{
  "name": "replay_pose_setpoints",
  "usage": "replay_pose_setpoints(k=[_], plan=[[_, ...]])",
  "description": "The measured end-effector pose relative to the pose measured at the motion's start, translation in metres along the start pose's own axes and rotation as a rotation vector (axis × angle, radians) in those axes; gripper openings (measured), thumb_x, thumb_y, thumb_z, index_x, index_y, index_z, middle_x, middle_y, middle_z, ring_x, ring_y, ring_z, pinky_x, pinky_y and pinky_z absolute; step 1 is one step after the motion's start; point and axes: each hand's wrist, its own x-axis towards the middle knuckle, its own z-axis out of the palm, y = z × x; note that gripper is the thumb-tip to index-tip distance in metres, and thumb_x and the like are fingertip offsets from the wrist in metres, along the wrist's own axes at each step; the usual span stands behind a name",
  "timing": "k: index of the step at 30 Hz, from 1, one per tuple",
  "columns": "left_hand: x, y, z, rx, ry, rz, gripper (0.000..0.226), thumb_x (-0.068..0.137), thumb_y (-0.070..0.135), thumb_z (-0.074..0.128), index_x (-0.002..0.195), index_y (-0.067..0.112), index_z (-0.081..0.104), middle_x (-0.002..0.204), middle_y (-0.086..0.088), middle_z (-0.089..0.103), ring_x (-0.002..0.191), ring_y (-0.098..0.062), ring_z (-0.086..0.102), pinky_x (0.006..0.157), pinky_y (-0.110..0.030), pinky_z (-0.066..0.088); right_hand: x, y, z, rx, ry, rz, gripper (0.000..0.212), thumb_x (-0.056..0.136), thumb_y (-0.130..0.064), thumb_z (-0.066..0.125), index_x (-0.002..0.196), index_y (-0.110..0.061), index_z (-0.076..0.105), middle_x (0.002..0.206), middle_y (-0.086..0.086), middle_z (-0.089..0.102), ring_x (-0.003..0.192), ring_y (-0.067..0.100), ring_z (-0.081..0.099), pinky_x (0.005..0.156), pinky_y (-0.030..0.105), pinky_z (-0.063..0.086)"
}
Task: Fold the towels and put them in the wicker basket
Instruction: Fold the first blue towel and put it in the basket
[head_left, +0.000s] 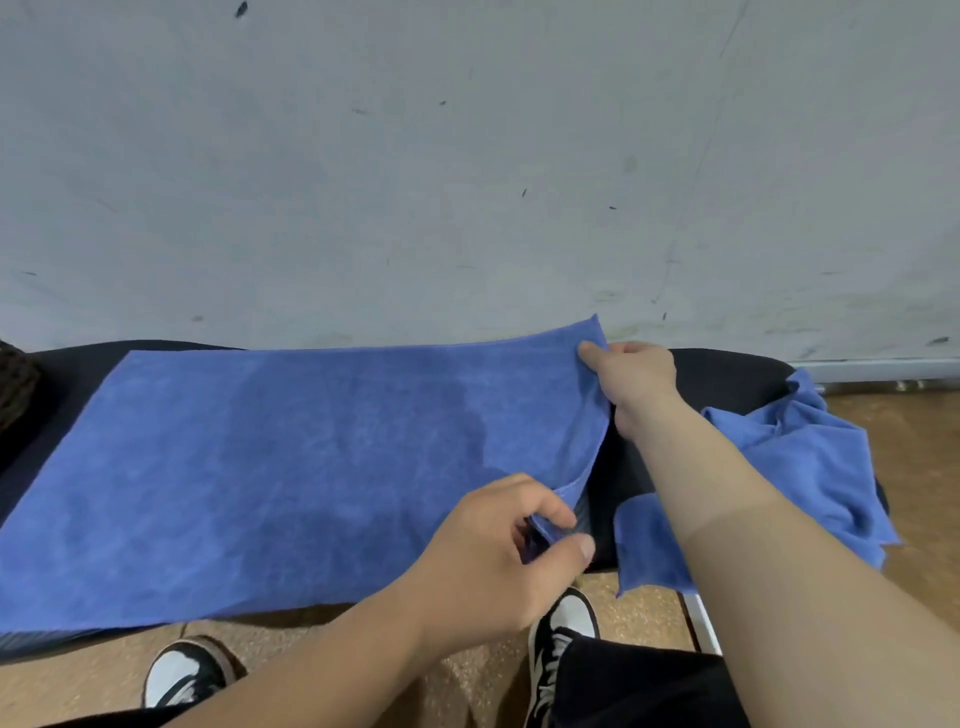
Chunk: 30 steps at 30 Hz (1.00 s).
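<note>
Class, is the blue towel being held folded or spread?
Spread: the towel lies flat across the bench, left hand and right hand pinching its right corners.

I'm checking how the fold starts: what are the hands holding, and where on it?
Both hold the spread blue towel by its right edge: the right hand pinches the far right corner, the left hand pinches the near right corner.

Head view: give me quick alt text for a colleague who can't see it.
Two hands hold the right edge of a blue towel spread flat on a black bench: the right hand pinches its far corner, the left hand its near corner. A crumpled blue towel pile lies at the bench's right end.
</note>
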Motion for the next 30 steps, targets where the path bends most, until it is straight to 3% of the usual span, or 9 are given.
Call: replay_pose_setpoints(k=[4,6,9,12,14,18,24,27,30], plan=[[0.016,0.021,0.019,-0.084,0.094,-0.181,0.036,0.086,0.048,0.072,0.065,0.021,0.062,0.055,0.004,0.058,0.051,-0.014,0.053,0.056,-0.031,0.045,-0.005,0.002,-0.025,-0.023,0.070,-0.100,0.027,0.091,-0.027,0.078,0.081,-0.011,0.059,0.077,0.007,0.053,0.070,0.020,0.046,0.061,0.031,0.041],[0.023,0.031,0.028,-0.200,0.063,-0.243,0.012,0.087,0.027,0.077,0.085,0.027,0.066,0.065,0.004,0.064,0.061,-0.016,0.061,0.062,-0.034,0.054,-0.006,0.000,-0.041,-0.003,0.120,-0.130,0.031,0.091,-0.029,0.078,0.075,-0.012,0.057,0.072,0.003,0.054,0.066,0.019,0.046,0.058,0.028,0.040],[0.026,0.042,0.040,-0.302,-0.063,-0.238,0.035,0.090,0.006,0.074,0.115,0.027,0.062,0.070,0.005,0.068,0.069,-0.010,0.068,0.065,-0.020,0.056,-0.008,-0.007,-0.060,0.036,0.194,-0.149,0.033,0.092,-0.031,0.076,0.068,-0.018,0.057,0.065,-0.004,0.054,0.060,0.014,0.046,0.056,0.026,0.040],[0.020,0.055,0.041,-0.315,-0.075,-0.227,0.005,0.095,0.003,0.070,0.098,0.000,0.068,0.069,-0.010,0.065,0.058,-0.010,0.061,0.054,-0.014,0.050,-0.012,-0.015,-0.067,0.074,0.189,-0.186,0.029,0.094,-0.032,0.072,0.074,-0.018,0.058,0.066,-0.006,0.052,0.061,0.013,0.045,0.056,0.024,0.039],[0.017,0.052,0.035,-0.299,-0.023,-0.217,0.015,0.096,0.008,0.070,0.092,-0.006,0.065,0.065,-0.011,0.061,0.050,-0.007,0.053,0.049,-0.015,0.046,-0.019,-0.021,-0.059,0.101,0.144,-0.186,0.028,0.097,-0.034,0.068,0.078,-0.018,0.055,0.069,-0.006,0.049,0.063,0.012,0.042,0.057,0.024,0.037],[0.004,0.038,0.002,-0.207,0.001,-0.148,0.017,0.096,0.023,0.071,0.087,0.009,0.068,0.082,-0.015,0.072,0.066,-0.009,0.058,0.063,-0.025,0.051,-0.039,-0.034,-0.019,0.154,-0.004,-0.211,0.028,0.097,-0.032,0.067,0.077,-0.021,0.051,0.075,-0.003,0.049,0.069,0.015,0.046,0.064,0.028,0.042],[-0.032,0.000,-0.085,-0.120,0.144,-0.139,0.018,0.094,0.033,0.068,0.086,0.017,0.068,0.074,-0.016,0.071,0.062,-0.025,0.057,0.062,-0.044,0.049,-0.072,-0.050,0.062,0.153,-0.144,-0.286,0.031,0.092,-0.025,0.076,0.069,-0.019,0.057,0.067,-0.007,0.052,0.064,0.011,0.049,0.064,0.024,0.045],[-0.052,-0.024,-0.134,-0.040,0.212,-0.209,0.018,0.100,0.022,0.066,0.084,0.014,0.069,0.052,0.009,0.060,0.048,-0.005,0.046,0.054,-0.025,0.040,-0.090,-0.051,0.112,0.127,-0.195,-0.298,0.027,0.089,-0.027,0.079,0.070,-0.015,0.065,0.068,-0.007,0.059,0.064,0.011,0.055,0.065,0.025,0.049],[-0.074,-0.047,-0.183,0.041,0.251,-0.310,0.024,0.099,0.028,0.068,0.082,0.011,0.068,0.052,0.007,0.053,0.046,-0.006,0.039,0.050,-0.020,0.033,-0.107,-0.048,0.164,0.086,-0.224,-0.303,0.027,0.086,-0.026,0.082,0.081,-0.001,0.074,0.071,-0.002,0.065,0.066,0.011,0.059,0.069,0.026,0.053]])
